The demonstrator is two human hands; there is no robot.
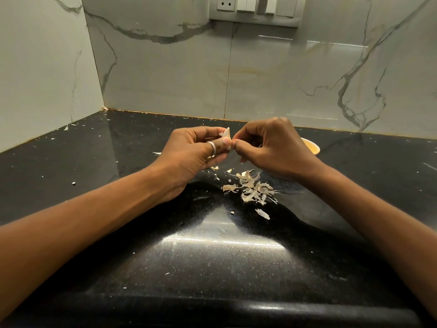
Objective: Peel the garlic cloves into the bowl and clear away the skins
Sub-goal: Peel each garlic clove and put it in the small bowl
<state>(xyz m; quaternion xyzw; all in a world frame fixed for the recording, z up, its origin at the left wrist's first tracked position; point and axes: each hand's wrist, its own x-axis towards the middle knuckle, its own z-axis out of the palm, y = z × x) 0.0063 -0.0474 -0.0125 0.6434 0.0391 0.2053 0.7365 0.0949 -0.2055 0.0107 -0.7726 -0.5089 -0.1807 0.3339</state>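
Left hand and right hand are both pinching the garlic clove between them | clove is pointing upward, lying left of the bowl; right hand is sitting nearer it | skins are lying front-left of bowl

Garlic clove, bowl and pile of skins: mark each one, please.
garlic clove (227, 134): head view, on the pale exposed upper body.
bowl (311, 146): head view, on the visible yellow inner wall.
pile of skins (252, 188): head view, on the middle of the heap.
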